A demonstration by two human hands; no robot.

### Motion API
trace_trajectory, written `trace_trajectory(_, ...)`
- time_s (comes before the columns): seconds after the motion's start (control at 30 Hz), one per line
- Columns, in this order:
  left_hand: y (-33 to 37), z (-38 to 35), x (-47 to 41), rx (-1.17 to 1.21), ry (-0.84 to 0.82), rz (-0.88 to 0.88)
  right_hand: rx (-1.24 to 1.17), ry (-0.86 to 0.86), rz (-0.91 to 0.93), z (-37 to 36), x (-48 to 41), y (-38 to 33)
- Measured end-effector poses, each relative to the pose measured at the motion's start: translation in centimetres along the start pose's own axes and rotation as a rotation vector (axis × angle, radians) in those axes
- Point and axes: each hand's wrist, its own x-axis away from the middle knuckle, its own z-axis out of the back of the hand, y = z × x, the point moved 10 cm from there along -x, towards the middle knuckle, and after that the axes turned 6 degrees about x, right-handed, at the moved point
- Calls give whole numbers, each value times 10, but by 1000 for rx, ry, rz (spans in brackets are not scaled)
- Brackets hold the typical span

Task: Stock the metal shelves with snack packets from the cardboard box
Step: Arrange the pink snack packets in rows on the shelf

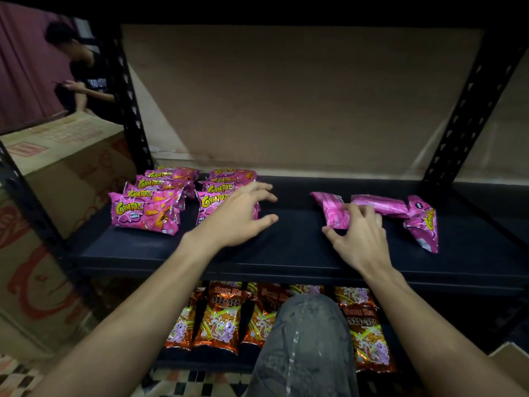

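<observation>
Two rows of pink Corntoz packets [148, 207] stand overlapped at the left of the black metal shelf [286, 253]. My left hand [237, 213] hovers over the front packet of the second row [213, 203], fingers spread and holding nothing. To the right, three loose pink packets lie in a jumble. My right hand [357, 233] pinches the leftmost of them [332, 210] with thumb and fingers. Another loose packet [380, 204] lies behind it, and a third [423, 224] lies at the far right.
Orange Mi-Mi snack packets [220, 319] fill the lower shelf, partly hidden by my knee [306, 339]. Large cardboard boxes [57, 173] stand at the left beyond the shelf post [131, 110]. A box corner [512, 359] shows at lower right. Another person [86, 73] sits at the back left.
</observation>
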Motion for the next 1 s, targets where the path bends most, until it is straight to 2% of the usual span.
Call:
trace_trajectory(0.13, 9, -28, 8, 97, -49, -9, 39, 15, -17, -5, 5, 7)
trace_trajectory(0.2, 9, -40, 12, 150, -68, -2, -37, 46, -22, -1, 9, 8)
trace_trajectory(0.33, 11, -62, 15, 262, -79, 19, -529, 160, -137, 18, 26, 27)
trace_trajectory(0.43, 17, -76, 13, 394, -80, 57, -788, 200, -250, 24, 34, 47)
trace_trajectory(0.53, 23, -92, 8, 567, -88, 126, -1125, 89, -368, 13, 36, 55)
trace_trajectory(0.6, 28, -97, 6, 705, -74, 174, -1257, -21, -414, 9, 39, 48)
trace_trajectory(0.8, 47, -99, 3, 977, -55, 298, -1217, -188, -291, 6, 43, 26)
trace_trajectory(1.0, 16, -71, 7, 1224, 212, 447, -1140, -186, -232, 2, 38, 19)
